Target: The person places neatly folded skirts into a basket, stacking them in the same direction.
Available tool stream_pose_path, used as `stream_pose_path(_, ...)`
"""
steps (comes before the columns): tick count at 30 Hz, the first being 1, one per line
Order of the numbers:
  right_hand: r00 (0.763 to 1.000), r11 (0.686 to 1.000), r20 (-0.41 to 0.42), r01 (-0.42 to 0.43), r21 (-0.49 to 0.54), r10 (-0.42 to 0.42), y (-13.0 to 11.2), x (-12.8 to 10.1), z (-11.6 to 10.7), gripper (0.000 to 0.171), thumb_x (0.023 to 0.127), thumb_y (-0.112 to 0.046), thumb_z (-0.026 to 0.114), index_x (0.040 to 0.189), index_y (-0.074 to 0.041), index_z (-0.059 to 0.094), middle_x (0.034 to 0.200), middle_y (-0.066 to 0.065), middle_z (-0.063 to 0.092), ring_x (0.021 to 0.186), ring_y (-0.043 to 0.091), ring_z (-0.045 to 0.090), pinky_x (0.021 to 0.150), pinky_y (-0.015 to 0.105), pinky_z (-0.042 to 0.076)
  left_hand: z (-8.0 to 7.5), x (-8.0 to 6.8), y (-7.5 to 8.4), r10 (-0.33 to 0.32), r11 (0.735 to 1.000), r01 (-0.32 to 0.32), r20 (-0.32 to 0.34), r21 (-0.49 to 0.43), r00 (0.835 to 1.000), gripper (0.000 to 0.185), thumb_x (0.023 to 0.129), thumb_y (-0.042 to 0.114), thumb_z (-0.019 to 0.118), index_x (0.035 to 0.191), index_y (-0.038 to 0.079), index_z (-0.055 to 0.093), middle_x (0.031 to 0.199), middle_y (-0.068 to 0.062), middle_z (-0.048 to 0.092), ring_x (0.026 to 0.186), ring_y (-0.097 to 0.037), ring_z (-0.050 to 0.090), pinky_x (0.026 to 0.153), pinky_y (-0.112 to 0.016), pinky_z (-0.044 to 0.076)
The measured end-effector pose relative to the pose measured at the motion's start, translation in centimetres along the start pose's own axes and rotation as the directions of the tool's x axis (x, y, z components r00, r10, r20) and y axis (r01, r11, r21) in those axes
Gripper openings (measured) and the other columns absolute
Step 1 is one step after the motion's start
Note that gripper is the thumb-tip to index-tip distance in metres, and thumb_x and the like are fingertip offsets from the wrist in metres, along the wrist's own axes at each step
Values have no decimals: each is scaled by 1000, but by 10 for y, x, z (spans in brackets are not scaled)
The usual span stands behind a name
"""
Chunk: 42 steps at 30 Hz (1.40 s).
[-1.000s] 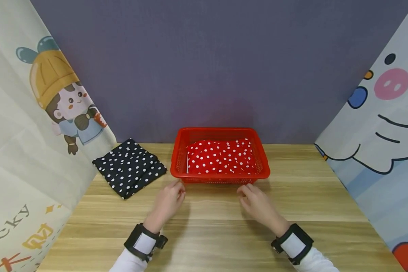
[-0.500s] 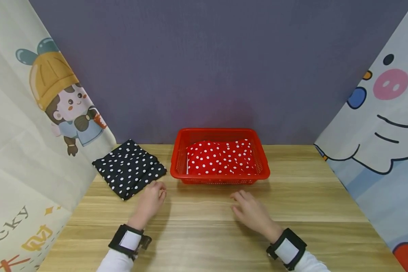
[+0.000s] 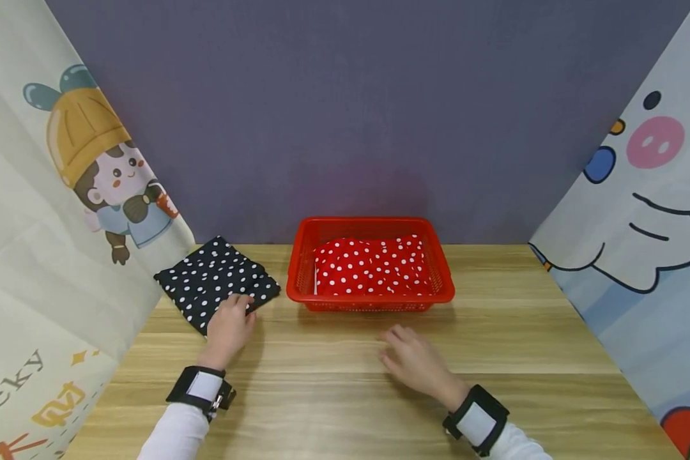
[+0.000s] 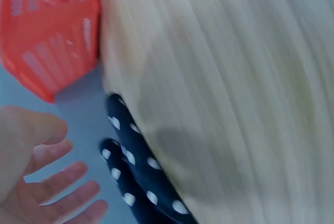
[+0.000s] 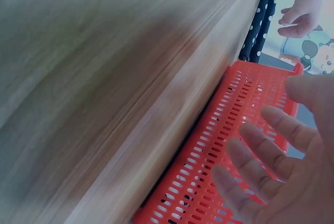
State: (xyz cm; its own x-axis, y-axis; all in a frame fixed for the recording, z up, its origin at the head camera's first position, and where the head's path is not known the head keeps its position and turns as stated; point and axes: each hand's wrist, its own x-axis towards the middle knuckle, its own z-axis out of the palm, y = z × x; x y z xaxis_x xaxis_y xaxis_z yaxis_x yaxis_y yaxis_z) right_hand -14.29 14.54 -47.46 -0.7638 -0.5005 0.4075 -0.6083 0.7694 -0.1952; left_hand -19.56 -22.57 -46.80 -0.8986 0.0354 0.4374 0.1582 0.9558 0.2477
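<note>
The right hand (image 5: pixel 292 166) fills the lower right corner, its fingers (image 5: pixel 245 157) spread and straight, hovering apart from the slotted side wall of the red basket (image 5: pixel 209 172), which stands on the wooden table (image 5: pixel 104 78). Beyond the basket's far corner, a folded black cloth with white dots (image 5: pixel 259 25) lies on the table edge-on to the camera. The left hand (image 5: pixel 302 12) hangs just beside that cloth with its fingers loosely bent; whether it touches the cloth cannot be told.
</note>
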Motion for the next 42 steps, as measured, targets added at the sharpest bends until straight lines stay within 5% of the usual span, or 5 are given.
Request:
stream_pose_path(6, 1000, 1000, 25, 15, 14, -15, -4, 1, 1, 32, 78, -27, 70, 106, -15, 64, 98, -3, 60, 90, 13, 59, 77, 32, 50, 4, 9, -19, -8, 999, 9, -14, 41, 1000, 32, 77, 9, 68, 106, -3, 60, 106, -24, 58, 92, -43, 56, 72, -52, 47)
stream_pose_path(16, 998, 1000, 66, 1, 13, -2, -8, 0, 5, 33, 79, -29, 70, 109, -17, 62, 101, -4, 59, 95, 12, 58, 87, 37, 48, 7, 24, -53, -100, 984, 80, 121, 160, 988, 45, 82, 15, 63, 119, -7, 50, 121, -32, 46, 107, -48, 47, 80, -59, 43)
stream_pose_path(26, 998, 999, 49, 24, 24, -25, -10, -1, 5, 32, 79, -29, 70, 107, -16, 63, 100, -4, 59, 94, 12, 58, 83, 33, 49, 8, 25, -71, -171, 978, 111, 373, 175, 912, 55, 88, 20, 52, 131, -10, 36, 134, -35, 33, 122, -51, 34, 93, -63, 33)
stream_pose_path(34, 999, 999, 18, 32, 32, -32, -10, -3, 7, 31, 78, -26, 72, 106, -15, 64, 99, -4, 60, 92, 12, 58, 80, 32, 50, 5, 19, -66, -182, 970, 88, 441, 225, 879, 51, 90, 22, 49, 130, -8, 39, 132, -34, 37, 120, -51, 38, 93, -61, 35)
stream_pose_path(42, 1000, 999, 20, 24, 28, -24, -10, -6, 6, 29, 78, -26, 70, 105, -15, 64, 99, -3, 60, 93, 13, 58, 81, 32, 50, -2, 15, -57, -175, 961, 43, 479, 274, 860, 50, 88, 23, 53, 125, -9, 44, 123, -34, 44, 105, -50, 50, 79, -59, 45)
